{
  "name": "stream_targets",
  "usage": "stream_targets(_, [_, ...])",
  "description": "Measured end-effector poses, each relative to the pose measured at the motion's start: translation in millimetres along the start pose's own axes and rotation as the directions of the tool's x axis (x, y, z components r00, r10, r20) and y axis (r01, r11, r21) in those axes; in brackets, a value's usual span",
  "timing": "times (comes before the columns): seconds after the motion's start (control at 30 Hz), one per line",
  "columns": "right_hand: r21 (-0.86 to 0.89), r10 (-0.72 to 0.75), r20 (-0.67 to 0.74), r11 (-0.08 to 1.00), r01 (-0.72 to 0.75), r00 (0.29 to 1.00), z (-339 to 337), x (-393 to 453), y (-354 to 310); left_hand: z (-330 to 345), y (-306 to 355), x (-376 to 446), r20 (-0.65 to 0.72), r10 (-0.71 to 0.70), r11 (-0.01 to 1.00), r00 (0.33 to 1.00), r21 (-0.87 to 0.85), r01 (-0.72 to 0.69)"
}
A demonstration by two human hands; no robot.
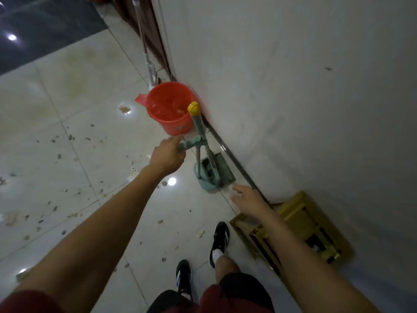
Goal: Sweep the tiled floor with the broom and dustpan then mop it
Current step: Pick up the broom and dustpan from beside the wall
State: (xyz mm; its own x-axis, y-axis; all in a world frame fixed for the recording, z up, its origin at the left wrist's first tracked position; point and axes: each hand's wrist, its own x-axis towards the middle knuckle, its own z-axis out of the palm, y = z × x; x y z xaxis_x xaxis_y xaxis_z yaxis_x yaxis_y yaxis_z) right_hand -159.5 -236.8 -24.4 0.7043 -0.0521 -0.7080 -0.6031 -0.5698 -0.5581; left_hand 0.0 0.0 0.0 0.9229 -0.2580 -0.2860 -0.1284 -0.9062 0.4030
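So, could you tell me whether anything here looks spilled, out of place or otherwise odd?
Yes. Small bits of debris are scattered across the tiled floor left of the person, with yellowish stains further back. A gold-coloured frame lies flat on the floor against the wall. The broom and dustpan set stands upright and looks normal.

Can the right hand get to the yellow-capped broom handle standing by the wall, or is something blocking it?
Probably yes. The right hand is open and holds nothing, low beside the dustpan. The broom handle rises just above, with open air between. Only the left hand, at the teal dustpan grip, crowds that spot.
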Motion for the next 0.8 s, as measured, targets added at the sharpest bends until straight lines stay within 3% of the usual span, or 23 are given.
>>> stream_targets(0.2, [-0.026,0.056,0.055,0.998,-0.054,0.997,-22,36,8,23,14,40,0.184,-0.099,0.994,0.978,0.071,0.087])
stream_targets(0.37, [-0.047,0.068,0.087,0.997,-0.064,0.994,-27,48,11,37,17,47,0.17,-0.134,0.988,0.976,-0.054,0.145])
stream_targets(0.57, [-0.074,0.073,0.095,0.995,-0.067,0.993,-22,44,10,52,20,18,0.212,-0.185,0.978,0.96,-0.058,0.201])
stream_targets(0.8, [-0.07,0.067,0.058,0.996,-0.063,0.996,2,10,6,83,16,-46,0.317,-0.123,0.987,0.94,-0.059,0.149])
